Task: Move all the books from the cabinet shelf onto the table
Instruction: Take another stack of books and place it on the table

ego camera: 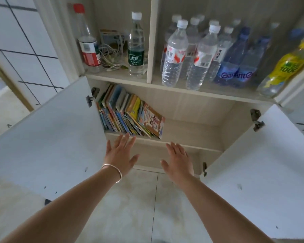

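Both cabinet doors stand wide, left door (47, 137) and right door (263, 163), and the books (126, 113) are right there on the shelf (182, 146), packed against the left wall and leaning leftward in a slanted row. Thin, glossy picture books by the look of them: light one by one, a fair weight as a bundle, and slippery cover to cover, so I'd expect them to fan out and slide if gripped loosely. They look floppy too, likely to bend if pinched at a corner. Best bet is to squeeze the row from both ends, one palm on the outermost cover at the right, the other working in against the cabinet wall, and lift a manageable batch.

Now the left hand (120, 155), bracelet (112, 172) on the wrist, arm stretched forward, palm down, fingers straight and spread, fingertips just short of the shelf edge below the books. It holds nothing. Over to the right hand (179, 160): same story, arm extended, fingers straight and together, empty, a touch lower and well right of the row. No table in view. Bottles (191, 53) sit on the shelf above, not our concern.
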